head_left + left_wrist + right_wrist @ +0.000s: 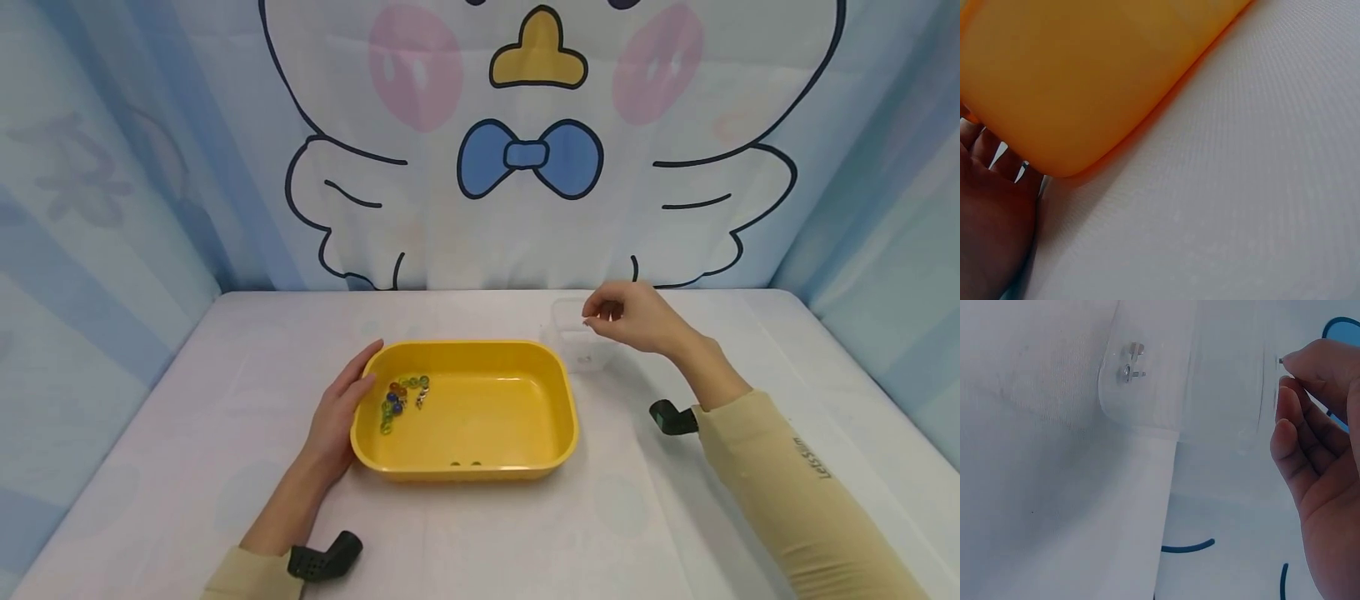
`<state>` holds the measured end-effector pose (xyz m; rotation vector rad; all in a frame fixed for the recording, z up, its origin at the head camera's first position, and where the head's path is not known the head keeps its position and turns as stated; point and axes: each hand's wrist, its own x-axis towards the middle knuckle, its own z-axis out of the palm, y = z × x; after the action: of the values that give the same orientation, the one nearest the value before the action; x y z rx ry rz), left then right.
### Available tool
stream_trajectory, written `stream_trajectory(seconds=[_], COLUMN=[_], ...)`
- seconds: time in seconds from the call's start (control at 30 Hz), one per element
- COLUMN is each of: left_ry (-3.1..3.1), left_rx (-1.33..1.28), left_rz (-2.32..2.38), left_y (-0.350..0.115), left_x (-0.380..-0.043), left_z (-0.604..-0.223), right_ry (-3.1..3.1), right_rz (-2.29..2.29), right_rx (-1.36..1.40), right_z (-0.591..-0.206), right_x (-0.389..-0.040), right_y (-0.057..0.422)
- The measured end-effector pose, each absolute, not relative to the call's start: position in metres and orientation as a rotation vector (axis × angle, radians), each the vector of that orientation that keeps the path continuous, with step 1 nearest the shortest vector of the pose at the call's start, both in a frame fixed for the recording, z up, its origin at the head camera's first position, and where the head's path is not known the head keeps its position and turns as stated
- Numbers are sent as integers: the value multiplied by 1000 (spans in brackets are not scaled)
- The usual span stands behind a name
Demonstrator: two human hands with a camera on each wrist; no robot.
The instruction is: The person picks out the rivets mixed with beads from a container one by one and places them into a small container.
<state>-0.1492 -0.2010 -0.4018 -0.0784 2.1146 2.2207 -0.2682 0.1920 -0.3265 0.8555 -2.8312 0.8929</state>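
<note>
A yellow tray (480,354) stands on the table with glass beads (396,396) in green, blue and amber at its left end. Small silver pieces (422,397) lie beside them. My left hand (341,414) holds the tray's left side, thumb at the rim and fingers along the outer wall. Behind the tray's right end, my right hand (633,317) is raised over a clear plastic box (1144,419). Thumb and forefinger pinch a tiny dark piece (1281,360), too small to identify. Inside the box are a few small silver metal pieces (1135,372).
A white cloth (480,542) covers the table. Behind it hangs a printed curtain (525,242) with a cartoon figure, and more curtains close off both sides. Two dark round bits (465,463) show at the tray's near wall. Each wrist carries a black camera (326,558).
</note>
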Motion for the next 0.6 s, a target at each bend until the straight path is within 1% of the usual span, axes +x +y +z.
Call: stream_trajectory(seconds=[0.2, 0.6], left_ry=[2093, 2090], left_rx=[-88, -84], left_rz=[2228, 2233], left_y=[-201, -200], left_x=[-149, -150], left_z=[-402, -402], right_ry=[-2845, -2818], right_rz=[894, 915], right_rx=[821, 844], right_z=[-325, -322], right_x=[-266, -265], right_y=[195, 195])
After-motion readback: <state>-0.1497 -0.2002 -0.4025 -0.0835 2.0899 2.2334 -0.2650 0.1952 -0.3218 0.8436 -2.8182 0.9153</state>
